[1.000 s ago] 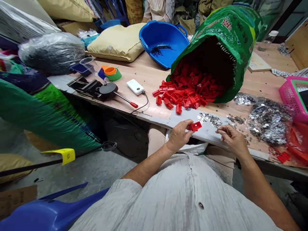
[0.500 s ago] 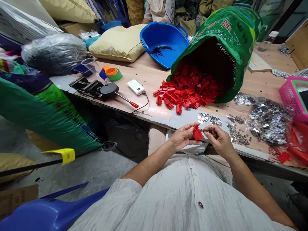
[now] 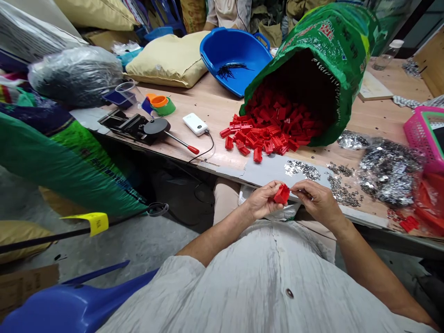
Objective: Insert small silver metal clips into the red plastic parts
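My left hand (image 3: pixel 262 201) is closed on a small red plastic piece (image 3: pixel 281 194) just in front of the table edge. My right hand (image 3: pixel 317 199) is pinched against the right side of that piece, holding something too small to make out. Beyond my hands a green sack (image 3: pixel 322 51) lies on its side and spills a heap of red plastic pieces (image 3: pixel 267 132) onto the wooden table (image 3: pixel 215 111). Small silver metal parts (image 3: pixel 301 170) lie scattered just past my hands.
A bag of silver metal parts (image 3: pixel 388 171) and a pink basket (image 3: pixel 425 136) are at the right. A blue basin (image 3: pixel 234 58), a white power bank (image 3: pixel 195 124), a black hand tool with red handle (image 3: pixel 145 128) and tape rolls (image 3: pixel 161 105) sit farther left.
My right hand came in from the silver parts on the table to meet the red piece in my left hand. Both hands now work together on that piece.
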Demonstrator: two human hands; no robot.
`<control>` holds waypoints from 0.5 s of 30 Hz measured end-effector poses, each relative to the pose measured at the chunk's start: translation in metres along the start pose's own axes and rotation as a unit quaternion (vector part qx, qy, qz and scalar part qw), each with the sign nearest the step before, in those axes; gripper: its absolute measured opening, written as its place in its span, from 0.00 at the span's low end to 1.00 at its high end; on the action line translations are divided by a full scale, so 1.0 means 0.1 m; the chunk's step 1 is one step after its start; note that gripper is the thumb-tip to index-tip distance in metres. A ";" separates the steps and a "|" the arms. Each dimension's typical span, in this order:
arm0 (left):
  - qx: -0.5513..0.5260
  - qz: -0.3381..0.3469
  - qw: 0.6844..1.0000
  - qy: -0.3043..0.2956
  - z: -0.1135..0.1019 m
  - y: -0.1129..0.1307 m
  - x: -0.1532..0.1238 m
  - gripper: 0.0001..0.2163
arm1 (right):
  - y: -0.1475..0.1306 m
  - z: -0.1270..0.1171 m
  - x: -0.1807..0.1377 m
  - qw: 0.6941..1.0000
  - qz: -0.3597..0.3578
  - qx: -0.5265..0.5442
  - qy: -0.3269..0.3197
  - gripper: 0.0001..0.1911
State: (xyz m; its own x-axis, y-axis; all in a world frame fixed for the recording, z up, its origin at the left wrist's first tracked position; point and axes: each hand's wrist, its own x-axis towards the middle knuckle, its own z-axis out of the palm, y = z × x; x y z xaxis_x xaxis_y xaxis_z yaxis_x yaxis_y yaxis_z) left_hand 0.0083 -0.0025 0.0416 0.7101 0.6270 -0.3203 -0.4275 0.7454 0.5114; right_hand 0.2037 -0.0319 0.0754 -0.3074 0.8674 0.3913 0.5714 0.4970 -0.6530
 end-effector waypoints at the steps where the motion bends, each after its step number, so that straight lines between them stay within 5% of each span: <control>1: -0.002 -0.003 1.000 -0.001 0.00 0.00 0.00 0.13 | 0.00 0.00 0.00 1.000 -0.006 0.001 0.000 0.07; 10: -0.013 -0.012 1.000 0.018 0.09 -0.02 0.00 0.12 | -0.02 0.05 0.03 1.000 -0.002 0.017 -0.017 0.08; 15: -0.014 -0.008 1.000 0.014 0.05 -0.03 0.00 0.12 | 0.02 -0.02 0.03 0.991 0.054 0.095 -0.082 0.11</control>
State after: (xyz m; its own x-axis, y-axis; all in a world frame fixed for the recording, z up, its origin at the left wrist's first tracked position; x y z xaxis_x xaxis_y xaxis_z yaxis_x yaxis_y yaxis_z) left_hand 0.0120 -0.0053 0.0440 0.7015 0.6200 -0.3513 -0.4314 0.7619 0.4831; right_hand 0.2057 -0.0286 0.0763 -0.3802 0.9001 0.2129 0.4589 0.3834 -0.8015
